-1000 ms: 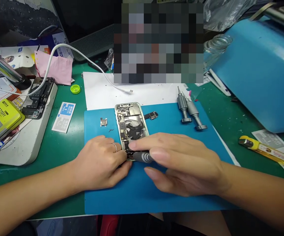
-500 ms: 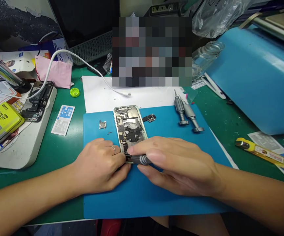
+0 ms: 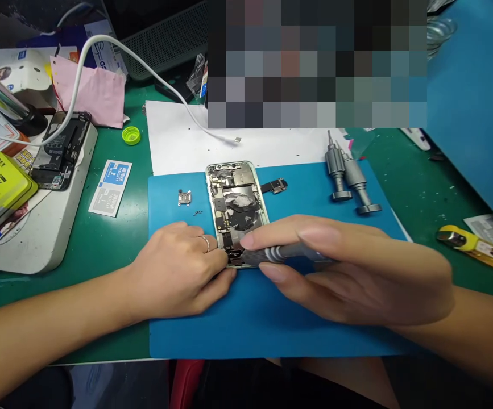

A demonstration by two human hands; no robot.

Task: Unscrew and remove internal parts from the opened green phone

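An opened phone point(image 3: 241, 199) lies on the blue mat point(image 3: 246, 335), its inner parts showing. My left hand point(image 3: 182, 267) is closed at the phone's lower left corner, its fingertips pressed against the edge. In my right hand point(image 3: 348, 267) a grey screwdriver point(image 3: 278, 254) is held between thumb and fingers, its front end over the phone's lower end; its tip is hidden. Left of the phone are a small metal plate point(image 3: 184, 197) and tiny dark screws point(image 3: 197, 213). A small dark module point(image 3: 277, 186) rests at the phone's right side.
Two grey screwdrivers point(image 3: 348, 173) lie at the mat's back right. A yellow cutter point(image 3: 476, 247) is farther right. A white cable point(image 3: 144, 59) arches over the left side. Another opened phone point(image 3: 61, 150) sits on a white box point(image 3: 62, 238). The back centre is pixelated.
The view has shifted, so the phone and mat appear higher and slightly right. My right hand's grip looks more spread, uncovering more of the screwdriver. My left hand stays at the phone's edge.
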